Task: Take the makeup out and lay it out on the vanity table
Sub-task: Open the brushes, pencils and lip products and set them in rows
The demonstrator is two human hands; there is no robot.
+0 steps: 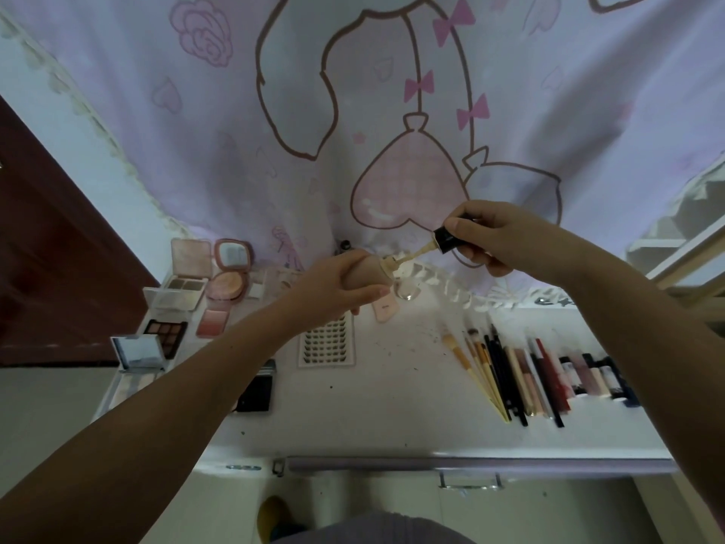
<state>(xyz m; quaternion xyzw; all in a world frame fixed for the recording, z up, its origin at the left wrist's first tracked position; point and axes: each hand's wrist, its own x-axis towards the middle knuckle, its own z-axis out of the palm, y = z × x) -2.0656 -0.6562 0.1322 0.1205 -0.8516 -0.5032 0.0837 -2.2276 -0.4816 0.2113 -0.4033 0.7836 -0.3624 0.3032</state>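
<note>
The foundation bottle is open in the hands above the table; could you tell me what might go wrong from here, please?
1. The black cap in the right hand carries a wand coated in liquid; it could drip onto the white table or the lash tray below.
2. The left hand holds the foundation bottle tilted and uncapped, so it may spill.
3. The curtain hangs close behind and could get smeared.

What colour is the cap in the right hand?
Black, seen best in the head view: the cap in the right hand.
</note>
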